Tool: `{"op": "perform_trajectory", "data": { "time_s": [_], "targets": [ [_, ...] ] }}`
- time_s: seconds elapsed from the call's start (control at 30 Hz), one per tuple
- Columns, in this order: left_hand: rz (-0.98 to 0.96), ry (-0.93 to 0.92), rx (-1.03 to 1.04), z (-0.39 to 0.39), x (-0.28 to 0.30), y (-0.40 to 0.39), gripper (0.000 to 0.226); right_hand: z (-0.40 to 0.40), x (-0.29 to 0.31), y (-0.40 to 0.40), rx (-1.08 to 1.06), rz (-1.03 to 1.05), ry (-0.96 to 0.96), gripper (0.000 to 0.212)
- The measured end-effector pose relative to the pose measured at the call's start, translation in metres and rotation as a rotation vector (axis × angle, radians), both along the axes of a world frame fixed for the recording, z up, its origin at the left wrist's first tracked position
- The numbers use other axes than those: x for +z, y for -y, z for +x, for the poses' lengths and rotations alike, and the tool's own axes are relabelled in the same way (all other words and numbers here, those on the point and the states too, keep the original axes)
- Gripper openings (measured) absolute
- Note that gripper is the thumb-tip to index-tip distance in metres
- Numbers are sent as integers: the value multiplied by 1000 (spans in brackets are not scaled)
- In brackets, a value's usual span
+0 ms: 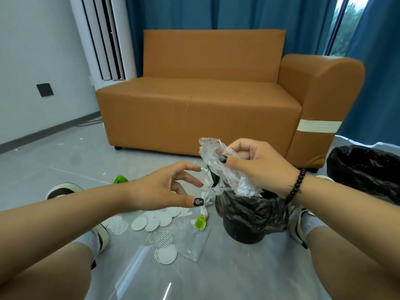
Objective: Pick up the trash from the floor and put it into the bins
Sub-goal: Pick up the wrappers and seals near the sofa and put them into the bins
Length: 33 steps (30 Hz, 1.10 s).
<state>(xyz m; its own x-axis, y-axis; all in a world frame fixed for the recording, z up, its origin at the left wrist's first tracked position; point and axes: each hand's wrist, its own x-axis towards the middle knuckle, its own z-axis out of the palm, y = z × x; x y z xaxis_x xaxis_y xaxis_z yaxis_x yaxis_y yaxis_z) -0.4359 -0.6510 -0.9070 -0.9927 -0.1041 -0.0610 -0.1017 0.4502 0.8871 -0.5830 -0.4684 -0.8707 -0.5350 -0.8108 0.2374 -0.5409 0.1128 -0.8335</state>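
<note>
Up front, the right hand (257,161) pinches a crumpled clear wrap (218,167) between thumb and curled fingers, holding it just above the small black-lined bin (249,211), with torn white and dark scraps hanging at the wrap's lower edge. Beside it the left hand (166,189) hovers over the floor (65,161) with fingers spread apart and loosely bent, gripping nothing. Below lie white round pads (151,221), a green-white wrapper (201,219) and a clear bag (194,243); a second bin (368,169) stands at right.

The right hand (257,161) is raised with thumb and fingers curled, pinching something between them. The left hand (164,187) hovers palm-down, its fingers spread and loosely bent, holding nothing.
</note>
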Motion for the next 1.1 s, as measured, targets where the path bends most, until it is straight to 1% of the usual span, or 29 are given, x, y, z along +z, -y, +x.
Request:
{"op": "perform_trajectory", "data": {
  "time_s": [0.07, 0.1, 0.17, 0.2, 0.3, 0.4, 0.43, 0.6, 0.73, 0.8, 0.9, 1.0, 1.03, 1.1],
  "targets": [
    [2, -27, 30, -5, -3, -7, 85, -2, 3, -1, 36, -24, 32, 16],
    [11, -43, 39, -7, -4, -10, 77, -3, 4, -2, 48, -30, 40, 16],
    [26, -65, 49, -10, -4, -12, 50, -6, 6, -5, 45, -50, 40, 14],
    [37, -57, 63, -11, -4, -12, 42, -8, 6, -7, 30, -58, 32, 14],
    [81, -47, 138, -13, -9, -8, 38, -10, 8, -10, -32, -62, 20, 14],
    [173, -135, 260, -19, -15, -6, 9, -8, 10, -13, -39, -37, 78, 18],
    [208, -157, 295, -20, -15, -8, 7, -6, 9, -14, -11, -10, 94, 18],
    [356, -228, 350, -23, -7, -12, 7, 9, -3, -14, 207, 208, 137, 13],
    [418, -281, 308, -25, 4, -14, 13, 12, -18, -11, 223, 287, 118, 14],
    [428, -262, 260, -25, 9, -14, 16, 12, -22, -11, 204, 289, 113, 16],
    [396, -193, 130, -24, 8, -13, 32, 9, -22, -12, 184, 298, 103, 10],
    [319, -140, 0, -23, 3, -16, 52, 4, -20, -14, 125, 315, 36, 12],
    [279, -144, -12, -24, 1, -19, 55, 2, -19, -15, 118, 324, 8, 14],
    [209, -182, 11, -25, -2, -24, 49, -1, -19, -17, 129, 351, -7, 10]
  ]
}}
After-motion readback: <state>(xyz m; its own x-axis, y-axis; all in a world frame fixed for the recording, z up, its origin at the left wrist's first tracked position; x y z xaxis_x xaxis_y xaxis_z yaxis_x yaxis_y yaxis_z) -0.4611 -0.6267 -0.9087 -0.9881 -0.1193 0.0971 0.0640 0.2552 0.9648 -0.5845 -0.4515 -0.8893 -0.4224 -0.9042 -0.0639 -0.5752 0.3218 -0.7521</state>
